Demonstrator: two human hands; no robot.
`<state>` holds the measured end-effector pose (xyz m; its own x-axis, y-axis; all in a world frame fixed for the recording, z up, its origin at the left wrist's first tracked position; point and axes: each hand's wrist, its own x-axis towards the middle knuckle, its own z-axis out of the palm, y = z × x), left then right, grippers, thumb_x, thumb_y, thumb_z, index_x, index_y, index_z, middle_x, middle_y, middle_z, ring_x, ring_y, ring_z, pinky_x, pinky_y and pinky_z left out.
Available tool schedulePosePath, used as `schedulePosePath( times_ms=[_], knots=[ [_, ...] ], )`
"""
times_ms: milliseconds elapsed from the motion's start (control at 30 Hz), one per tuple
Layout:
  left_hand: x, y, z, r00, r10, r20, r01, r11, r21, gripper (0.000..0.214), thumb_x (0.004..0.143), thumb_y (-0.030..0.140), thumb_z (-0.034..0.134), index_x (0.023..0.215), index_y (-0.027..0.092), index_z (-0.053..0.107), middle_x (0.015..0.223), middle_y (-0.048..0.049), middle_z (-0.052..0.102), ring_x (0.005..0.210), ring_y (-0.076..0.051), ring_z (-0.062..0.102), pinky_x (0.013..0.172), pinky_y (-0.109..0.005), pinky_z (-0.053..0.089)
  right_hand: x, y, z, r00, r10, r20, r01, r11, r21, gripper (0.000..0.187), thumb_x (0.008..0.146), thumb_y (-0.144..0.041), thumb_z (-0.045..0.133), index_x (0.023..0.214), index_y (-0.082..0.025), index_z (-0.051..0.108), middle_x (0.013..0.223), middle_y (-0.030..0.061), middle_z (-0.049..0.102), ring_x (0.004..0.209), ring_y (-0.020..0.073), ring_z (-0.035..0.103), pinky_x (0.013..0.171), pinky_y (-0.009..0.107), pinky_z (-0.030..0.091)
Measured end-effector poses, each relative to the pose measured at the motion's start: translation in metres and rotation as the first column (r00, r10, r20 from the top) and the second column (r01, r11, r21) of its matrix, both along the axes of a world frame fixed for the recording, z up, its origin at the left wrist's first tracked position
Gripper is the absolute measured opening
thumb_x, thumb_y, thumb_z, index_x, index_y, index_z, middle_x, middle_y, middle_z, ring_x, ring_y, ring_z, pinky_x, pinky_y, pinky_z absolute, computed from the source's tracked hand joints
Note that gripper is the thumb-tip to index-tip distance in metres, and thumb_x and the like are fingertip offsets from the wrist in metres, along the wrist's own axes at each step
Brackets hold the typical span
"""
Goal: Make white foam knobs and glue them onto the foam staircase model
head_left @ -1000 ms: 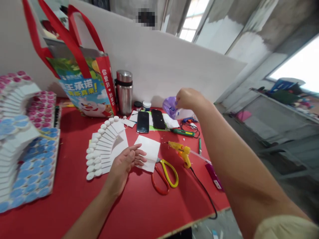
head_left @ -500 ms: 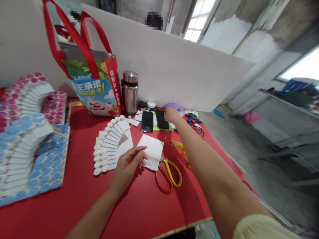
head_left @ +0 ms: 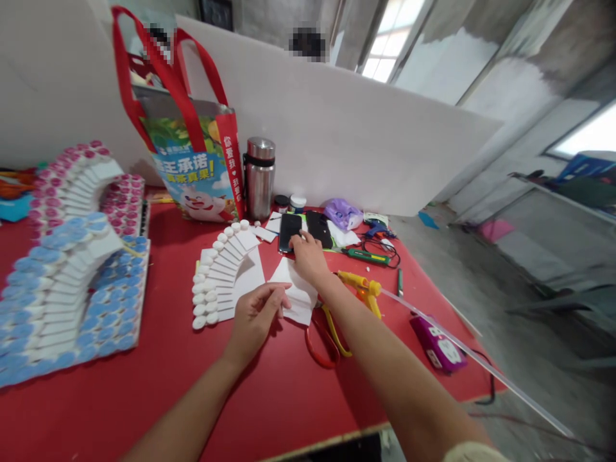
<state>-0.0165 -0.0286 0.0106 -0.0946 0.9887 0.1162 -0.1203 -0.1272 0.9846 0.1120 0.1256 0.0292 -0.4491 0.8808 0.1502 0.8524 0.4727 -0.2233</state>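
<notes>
My left hand (head_left: 257,314) hovers over the red table beside a folded white paper (head_left: 298,298). Its thumb and forefinger are pressed together; anything between them is too small to make out. Further forward, my right hand (head_left: 308,258) reaches over the paper to a black phone (head_left: 290,231), fingers apart and fingertips at the screen's lower right edge. Left of the paper, a curved fan of white strips with round white caps (head_left: 224,266) rests on white card. Scissors with red and yellow handles (head_left: 321,346) lie partly under my right forearm.
A yellow glue gun (head_left: 368,292) with a long clear stick lies at right, near a purple box (head_left: 437,343) and a green tool (head_left: 368,256). Pink and blue capped fans (head_left: 62,289) stand at left. Behind are a shopping bag (head_left: 192,160) and a steel flask (head_left: 260,179).
My right hand has moved left and nearer, from the black object beside the phone to the phone itself. The left hand keeps its pose. The view has shifted slightly, showing more at right.
</notes>
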Motion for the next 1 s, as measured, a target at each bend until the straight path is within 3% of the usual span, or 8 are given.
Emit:
schedulePosePath(
  times_ms=[167, 233, 333, 433, 600, 700, 767, 1000],
  knots=[
    [0.000, 0.000, 0.002, 0.997, 0.055, -0.057, -0.055, 0.998, -0.001, 0.034, 0.099, 0.044, 0.058, 0.082, 0.019, 0.073, 0.072, -0.0024, 0.064, 0.059, -0.013, 0.055, 0.057, -0.025, 0.051, 0.014, -0.020, 0.009, 0.997, -0.010, -0.082, 0.014, 0.998, 0.057, 0.045, 0.082, 0.002, 0.044, 0.122, -0.013, 0.058, 0.131, 0.0191, 0.066, 0.137, 0.0292, 0.048, 0.105, 0.041, 0.040],
    [-0.001, 0.001, 0.002, 0.989, 0.111, -0.098, -0.110, 0.994, 0.020, 0.032, 0.098, 0.043, 0.059, 0.084, 0.019, 0.075, 0.073, -0.0021, 0.065, 0.055, -0.012, 0.055, 0.054, -0.025, 0.049, 0.023, -0.038, 0.013, 0.994, -0.019, -0.110, 0.026, 0.997, 0.066, 0.041, 0.087, -0.002, 0.042, 0.123, -0.012, 0.058, 0.126, 0.0193, 0.067, 0.122, 0.0287, 0.058, 0.098, 0.038, 0.043],
    [-0.002, 0.004, -0.002, 0.966, 0.190, -0.175, -0.178, 0.981, 0.079, 0.028, 0.098, 0.041, 0.059, 0.099, 0.020, 0.077, 0.079, -0.0019, 0.067, 0.055, -0.012, 0.056, 0.055, -0.025, 0.049, 0.035, -0.066, 0.014, 0.993, 0.010, -0.121, -0.007, 1.000, 0.027, 0.028, 0.092, -0.009, 0.045, 0.111, -0.014, 0.065, 0.103, 0.0143, 0.072, 0.095, 0.0269, 0.065, 0.083, 0.035, 0.046],
    [-0.003, 0.006, -0.007, 0.927, 0.252, -0.277, -0.219, 0.965, 0.145, 0.030, 0.099, 0.037, 0.058, 0.119, 0.022, 0.073, 0.088, -0.0034, 0.069, 0.068, -0.015, 0.062, 0.066, -0.027, 0.052, 0.041, -0.080, 0.013, 0.984, 0.112, -0.137, -0.114, 0.993, -0.007, 0.017, 0.092, -0.018, 0.058, 0.107, -0.016, 0.068, 0.103, 0.0109, 0.072, 0.096, 0.0249, 0.065, 0.084, 0.033, 0.045],
    [-0.002, 0.011, -0.014, 0.885, 0.326, -0.332, -0.258, 0.938, 0.233, 0.030, 0.098, 0.032, 0.060, 0.124, 0.022, 0.070, 0.103, -0.0052, 0.071, 0.086, -0.017, 0.065, 0.079, -0.029, 0.051, 0.048, -0.082, 0.007, 0.938, 0.322, -0.126, -0.334, 0.938, -0.092, 0.034, 0.083, -0.038, 0.081, 0.105, -0.014, 0.072, 0.106, 0.0113, 0.066, 0.098, 0.0245, 0.060, 0.083, 0.033, 0.044],
    [-0.001, 0.014, -0.016, 0.881, 0.334, -0.334, -0.260, 0.933, 0.248, 0.031, 0.097, 0.032, 0.060, 0.125, 0.022, 0.069, 0.103, -0.0049, 0.071, 0.085, -0.017, 0.064, 0.078, -0.028, 0.050, 0.049, -0.083, -0.002, 0.916, 0.393, -0.082, -0.400, 0.912, -0.095, 0.022, 0.086, -0.034, 0.077, 0.095, -0.014, 0.075, 0.095, 0.0098, 0.066, 0.088, 0.0221, 0.057, 0.075, 0.031, 0.040],
    [0.000, 0.014, -0.017, 0.881, 0.333, -0.337, -0.262, 0.935, 0.240, 0.031, 0.097, 0.033, 0.061, 0.124, 0.022, 0.070, 0.103, -0.0051, 0.071, 0.086, -0.017, 0.065, 0.079, -0.028, 0.051, 0.048, -0.084, -0.008, 0.909, 0.405, -0.097, -0.411, 0.910, -0.061, 0.013, 0.091, -0.025, 0.069, 0.088, -0.013, 0.075, 0.089, 0.0096, 0.065, 0.082, 0.0205, 0.055, 0.072, 0.031, 0.038],
    [-0.006, 0.013, -0.013, 0.840, 0.393, -0.375, -0.308, 0.913, 0.267, 0.029, 0.096, 0.035, 0.061, 0.121, 0.022, 0.070, 0.106, -0.0055, 0.069, 0.088, -0.018, 0.064, 0.074, -0.028, 0.051, 0.049, -0.081, -0.009, 0.897, 0.320, -0.305, -0.331, 0.944, 0.017, 0.020, 0.094, -0.017, 0.059, 0.081, -0.014, 0.074, 0.082, 0.0074, 0.068, 0.079, 0.0179, 0.058, 0.073, 0.028, 0.041]
  ],
)
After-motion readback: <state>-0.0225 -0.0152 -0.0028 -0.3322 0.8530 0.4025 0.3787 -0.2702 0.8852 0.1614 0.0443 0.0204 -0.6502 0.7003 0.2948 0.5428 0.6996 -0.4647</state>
